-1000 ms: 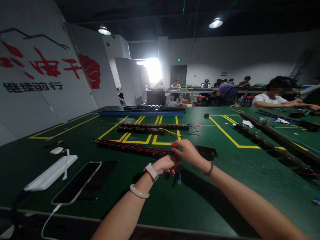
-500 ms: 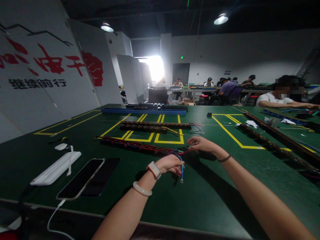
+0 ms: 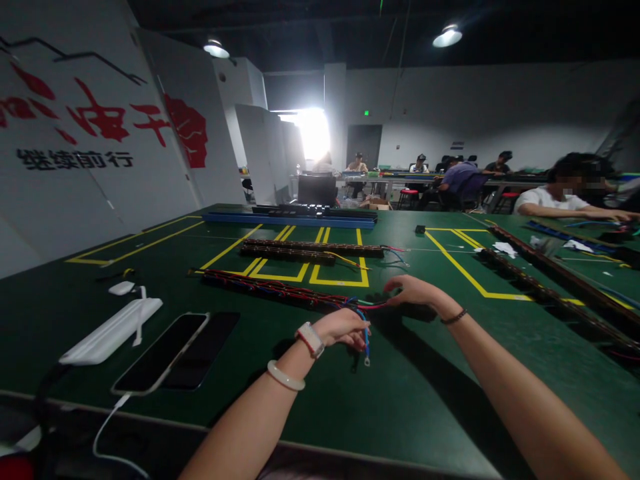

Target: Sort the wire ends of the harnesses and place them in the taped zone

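A long bundle of red, black and blue wires point(image 3: 270, 288) lies on the green table point(image 3: 320, 413). At its right end my left hand point(image 3: 345, 328) is closed around blue wires point(image 3: 367, 348), whose metal ring end hangs down below the fingers. Just to the right, my right hand point(image 3: 410, 291) has its fingers curved around the end of a red wire point(image 3: 374, 307) that stretches from the bundle. Behind the bundle lie two dark strips point(image 3: 310, 251) with yellow, red and blue wire ends.
Two phones point(image 3: 160, 353) and a white device point(image 3: 113, 331) with a cable are at the left. Long dark strips point(image 3: 555, 287) lie at the right, near a person in a white top point(image 3: 545, 200). A blue rail point(image 3: 290, 220) crosses the far edge.
My right hand has shifted slightly right, and the red wire still reaches to it. My left hand stays almost where it was on the blue wires.
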`<state>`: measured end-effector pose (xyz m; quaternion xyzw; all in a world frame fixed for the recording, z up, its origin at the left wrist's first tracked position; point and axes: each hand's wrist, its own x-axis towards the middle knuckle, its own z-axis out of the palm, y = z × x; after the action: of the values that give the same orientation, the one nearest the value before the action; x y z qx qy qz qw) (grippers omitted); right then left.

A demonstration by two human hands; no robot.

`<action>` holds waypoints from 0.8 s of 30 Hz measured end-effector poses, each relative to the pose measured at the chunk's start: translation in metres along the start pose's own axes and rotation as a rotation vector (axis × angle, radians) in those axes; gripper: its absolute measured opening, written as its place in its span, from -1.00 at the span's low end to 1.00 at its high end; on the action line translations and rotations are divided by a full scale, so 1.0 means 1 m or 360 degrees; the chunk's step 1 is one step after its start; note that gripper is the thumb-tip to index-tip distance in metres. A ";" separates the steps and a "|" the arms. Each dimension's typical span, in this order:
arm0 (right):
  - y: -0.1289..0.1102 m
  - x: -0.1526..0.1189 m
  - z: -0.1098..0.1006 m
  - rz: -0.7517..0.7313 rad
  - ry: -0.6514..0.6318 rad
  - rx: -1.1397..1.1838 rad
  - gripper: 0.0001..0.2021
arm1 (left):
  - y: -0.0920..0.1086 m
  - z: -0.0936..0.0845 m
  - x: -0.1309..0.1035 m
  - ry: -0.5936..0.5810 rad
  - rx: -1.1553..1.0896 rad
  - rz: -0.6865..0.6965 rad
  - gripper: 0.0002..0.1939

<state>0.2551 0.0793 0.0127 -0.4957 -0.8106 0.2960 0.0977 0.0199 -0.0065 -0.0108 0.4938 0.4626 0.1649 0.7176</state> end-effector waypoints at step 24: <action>-0.029 -0.008 0.007 -0.0198 -0.0758 -0.0191 -0.50 | 0.000 0.032 0.006 -0.0081 -0.0912 0.0027 -0.82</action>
<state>0.2344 0.0598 0.0250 -0.3660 -0.8559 0.3493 -0.1076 0.0491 -0.0204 -0.0114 0.2786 0.3749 0.2825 0.8378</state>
